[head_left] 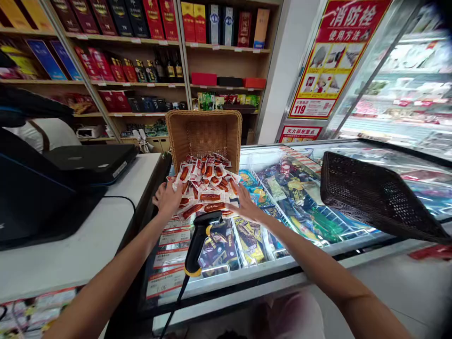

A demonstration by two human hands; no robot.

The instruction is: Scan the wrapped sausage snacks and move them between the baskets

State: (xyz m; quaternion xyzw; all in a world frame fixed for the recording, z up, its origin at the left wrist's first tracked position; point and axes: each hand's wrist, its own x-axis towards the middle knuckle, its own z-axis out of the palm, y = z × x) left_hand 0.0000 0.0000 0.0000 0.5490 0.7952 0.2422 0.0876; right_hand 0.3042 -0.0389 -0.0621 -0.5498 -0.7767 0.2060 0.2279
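Note:
A heap of small wrapped sausages (208, 181) in clear and white packs spills out of a tan wicker basket (203, 134), which lies tipped with its opening toward me. At the heap's left edge, my left hand (167, 195) rests against the packs with its fingers apart and slightly curved. My right hand (244, 205) touches the right edge, its fingers spread. Neither is closed around a pack. Just in front of the heap lies a black and yellow barcode scanner (197, 242), its cable running toward me. All this sits on the glass top of a chest freezer (226, 278).
A dark woven basket (367, 195) stands on the freezer to the right. On the left, a white counter (102, 235) carries a black checkout terminal (31, 188). Price labels (171, 259) line the freezer's left side. Shelves (141, 40) of boxes and bottles stand behind.

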